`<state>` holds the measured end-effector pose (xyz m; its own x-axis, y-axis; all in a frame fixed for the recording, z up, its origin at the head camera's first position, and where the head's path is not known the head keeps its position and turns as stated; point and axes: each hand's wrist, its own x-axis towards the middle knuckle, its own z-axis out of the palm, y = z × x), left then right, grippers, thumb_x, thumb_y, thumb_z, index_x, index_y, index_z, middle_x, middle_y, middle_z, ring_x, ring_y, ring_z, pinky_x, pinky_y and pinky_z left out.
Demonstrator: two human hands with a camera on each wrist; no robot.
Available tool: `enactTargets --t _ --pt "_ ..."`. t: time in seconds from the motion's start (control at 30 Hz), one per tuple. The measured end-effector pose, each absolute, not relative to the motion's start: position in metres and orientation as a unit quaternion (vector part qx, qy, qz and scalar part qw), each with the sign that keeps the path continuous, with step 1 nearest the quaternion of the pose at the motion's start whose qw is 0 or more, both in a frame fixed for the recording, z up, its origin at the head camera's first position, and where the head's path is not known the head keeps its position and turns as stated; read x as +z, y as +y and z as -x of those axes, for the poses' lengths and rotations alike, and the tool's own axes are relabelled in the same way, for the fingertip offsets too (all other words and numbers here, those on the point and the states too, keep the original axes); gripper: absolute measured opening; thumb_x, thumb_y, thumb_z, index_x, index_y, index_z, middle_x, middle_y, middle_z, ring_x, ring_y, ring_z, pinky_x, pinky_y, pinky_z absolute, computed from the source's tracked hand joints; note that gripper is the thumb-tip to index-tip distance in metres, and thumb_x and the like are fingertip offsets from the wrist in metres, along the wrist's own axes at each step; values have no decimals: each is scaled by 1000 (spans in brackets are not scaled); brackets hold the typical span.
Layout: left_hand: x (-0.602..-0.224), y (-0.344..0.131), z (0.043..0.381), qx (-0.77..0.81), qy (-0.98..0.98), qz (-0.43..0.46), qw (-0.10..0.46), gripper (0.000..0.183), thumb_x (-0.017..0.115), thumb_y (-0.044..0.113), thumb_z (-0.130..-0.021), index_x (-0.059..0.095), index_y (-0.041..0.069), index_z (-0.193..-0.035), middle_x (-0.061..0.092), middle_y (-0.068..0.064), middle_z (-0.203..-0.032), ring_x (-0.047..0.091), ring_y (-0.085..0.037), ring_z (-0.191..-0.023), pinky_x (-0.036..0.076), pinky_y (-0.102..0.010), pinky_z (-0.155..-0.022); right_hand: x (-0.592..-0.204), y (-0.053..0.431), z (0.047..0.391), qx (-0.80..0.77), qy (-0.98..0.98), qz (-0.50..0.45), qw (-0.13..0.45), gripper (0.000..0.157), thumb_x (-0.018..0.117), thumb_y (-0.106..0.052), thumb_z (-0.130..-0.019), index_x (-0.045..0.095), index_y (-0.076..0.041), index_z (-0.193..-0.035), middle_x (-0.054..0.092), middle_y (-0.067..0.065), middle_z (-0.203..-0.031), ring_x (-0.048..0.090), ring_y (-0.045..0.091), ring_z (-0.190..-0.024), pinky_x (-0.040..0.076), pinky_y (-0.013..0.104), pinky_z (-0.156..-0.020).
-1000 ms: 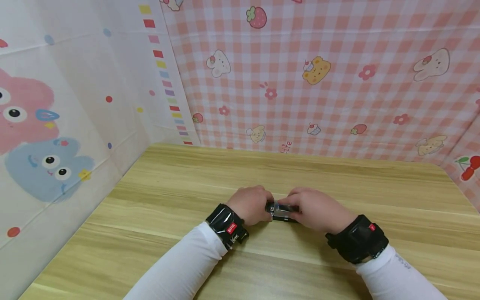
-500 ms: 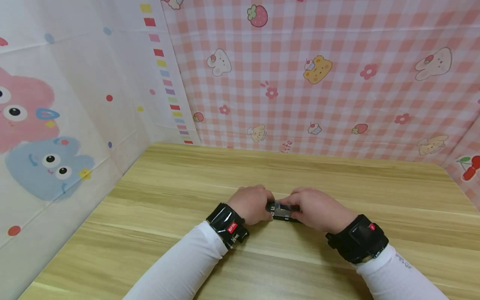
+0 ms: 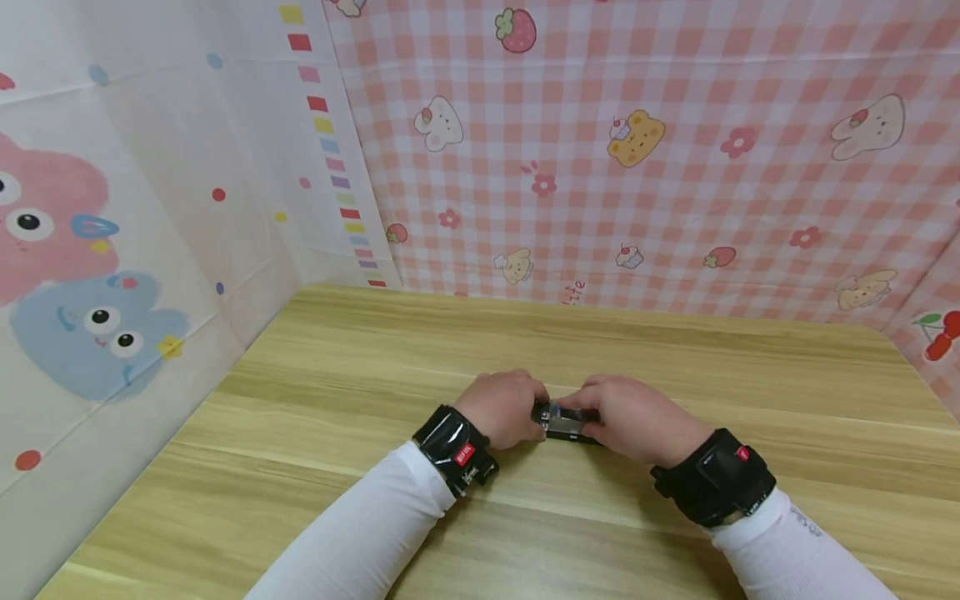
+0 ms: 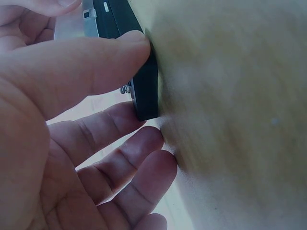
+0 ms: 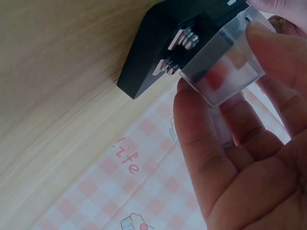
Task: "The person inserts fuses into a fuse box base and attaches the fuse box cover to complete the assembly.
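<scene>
On the wooden table a small black block (image 3: 573,437) with a clear plastic cover (image 5: 223,79) lies between both hands. In the right wrist view, metal screw terminals (image 5: 191,40) stand on the block's end, outside the cover. My left hand (image 3: 501,410) pinches the block's left end; its thumb lies along the black side (image 4: 147,91) in the left wrist view, with a coil of metal beside it. My right hand (image 3: 637,419) holds the clear cover between thumb and fingers. The right hand hides the block's right end in the head view.
The wooden table (image 3: 360,358) reaches back to a pink checked cloth (image 3: 570,108) hung upright behind it. A white cloth with cartoon figures (image 3: 217,242) hangs along the left side. Each wrist wears a black strap (image 3: 450,450).
The clear cover has shifted very slightly at its left edge and looks flatter against the block. Both hands stay in nearly the same place.
</scene>
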<state>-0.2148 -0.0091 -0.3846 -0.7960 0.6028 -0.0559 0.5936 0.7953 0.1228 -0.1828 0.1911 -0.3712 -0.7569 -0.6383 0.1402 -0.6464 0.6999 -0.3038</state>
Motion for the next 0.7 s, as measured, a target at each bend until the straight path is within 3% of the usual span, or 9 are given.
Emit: enactTargets --t 0.7 --pt "-384 -9 215 51 947 -314 55 40 76 44 -73 67 23 -105 54 9 -90 48 -7 -73 41 -31 -67 -371 189 183 169 -927 -335 2 38 75 -5 -76 69 -20 -111 62 -5 -91 53 9 -76 48 29 -65"
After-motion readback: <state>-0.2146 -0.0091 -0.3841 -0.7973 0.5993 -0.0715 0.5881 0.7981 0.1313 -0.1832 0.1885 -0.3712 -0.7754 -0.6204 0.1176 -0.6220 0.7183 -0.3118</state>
